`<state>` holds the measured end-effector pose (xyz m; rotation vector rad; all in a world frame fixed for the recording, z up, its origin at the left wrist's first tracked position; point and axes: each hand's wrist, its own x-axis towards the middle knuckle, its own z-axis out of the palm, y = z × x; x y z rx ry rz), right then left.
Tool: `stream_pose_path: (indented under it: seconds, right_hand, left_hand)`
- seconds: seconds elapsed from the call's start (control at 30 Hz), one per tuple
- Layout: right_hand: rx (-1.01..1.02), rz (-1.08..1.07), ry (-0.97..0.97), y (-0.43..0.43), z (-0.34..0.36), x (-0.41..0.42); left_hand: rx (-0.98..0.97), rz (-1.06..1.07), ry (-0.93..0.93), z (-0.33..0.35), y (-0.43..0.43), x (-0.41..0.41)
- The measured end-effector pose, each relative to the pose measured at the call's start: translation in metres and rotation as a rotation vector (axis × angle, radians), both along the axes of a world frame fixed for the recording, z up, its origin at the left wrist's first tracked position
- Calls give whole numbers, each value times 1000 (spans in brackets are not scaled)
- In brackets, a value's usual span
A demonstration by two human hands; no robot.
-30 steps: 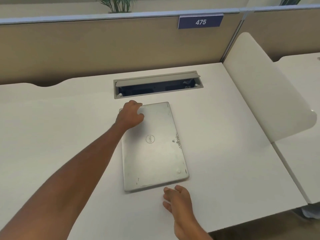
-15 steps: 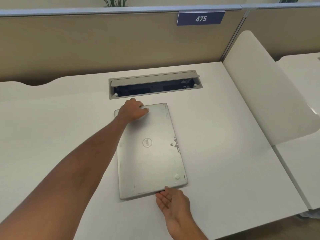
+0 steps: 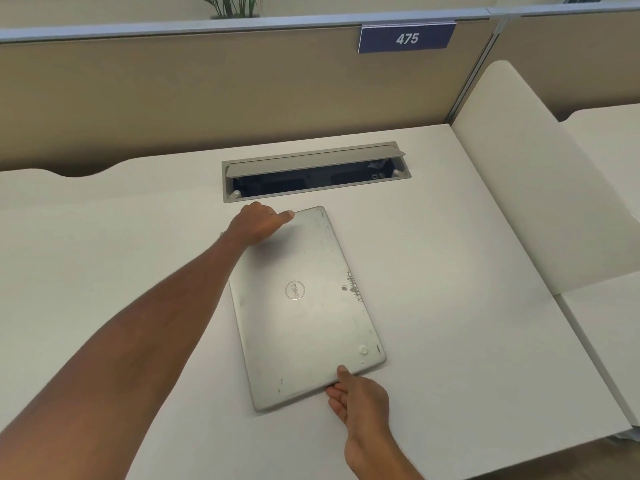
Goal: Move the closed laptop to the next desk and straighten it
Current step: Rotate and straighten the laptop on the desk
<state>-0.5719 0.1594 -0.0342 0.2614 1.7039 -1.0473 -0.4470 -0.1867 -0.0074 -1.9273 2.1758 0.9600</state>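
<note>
A closed silver laptop [image 3: 304, 306] with a round logo lies on the white desk [image 3: 450, 271], its long side running away from me and slightly skewed. My left hand [image 3: 258, 225] grips its far left corner, thumb on the lid. My right hand [image 3: 360, 396] holds the near edge close to the right corner, thumb on top and fingers tucked under the edge.
An open grey cable tray [image 3: 315, 174] is set into the desk just beyond the laptop. A beige partition with a blue "475" sign [image 3: 407, 38] backs the desk. A white curved divider [image 3: 519, 188] on the right separates the neighbouring desk [image 3: 609, 140].
My right hand has moved from the desk in front of the laptop onto its near edge and closed on it. My left hand stays on the far corner.
</note>
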Motion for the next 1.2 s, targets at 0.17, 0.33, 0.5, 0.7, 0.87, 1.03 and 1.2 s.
stream_pose_path:
  seconds: [0.17,0.33,0.5,0.7,0.87,1.03,1.2]
  right_hand:
    - [3,15,90,-4,-4,-16]
    - [-35,-15,150,-20,-6,-43]
    - [-50,48,297,-48,-8,-79]
    - [-96,199,425,-98,0,-118]
    - [-166,326,473,-140,10,-136]
    - [-172,425,510,-177,10,-146]
    - [-138,498,561,-198,5,-149]
  left_hand:
    - [45,138,76,4,11,15]
    - [119,388,270,-1,29,39]
    - [175,551,420,-10,51,67]
    - [188,742,538,-19,85,96]
    - [242,862,668,-21,113,110]
    - [221,941,735,-17,133,113]
    - [235,992,761,-21,144,113]
